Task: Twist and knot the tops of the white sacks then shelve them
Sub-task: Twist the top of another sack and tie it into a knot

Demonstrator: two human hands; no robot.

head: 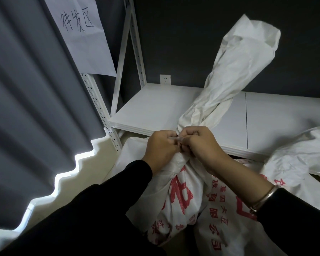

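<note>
Sack (181, 196): white, red print, standing on the floor against the front edge of the shelf (155, 108), below its board.

Grip: both hands closed round the neck of the sack, side by side and touching. Left hand (162, 146) has its fingers curled over the gathered cloth from the left. Right hand (201, 143) is clenched on it from the right, pinching the neck just where the free top begins. Neither grip is spread.

Top (229, 71): it rises from my hands up and to the right in a twisted rope, tight near the neck, looser higher up, with the mouth flaring at the end.

Progress, my reading:
- Twist: done or nearly so; the spiral folds run most of the length.
- Knot: not made. The top stands free as one long tail, with no loop showing. What the fingers cover I cannot tell.
- Shelving: not begun for this sack.

Second sack (294, 159): at the right, crumpled, lying against the shelf's front edge. Whether its top is knotted I cannot tell, as it is cut off by the frame.

Left to do: loop the tail, pull it through, tighten, lift to the shelf, then see to the other.
</note>
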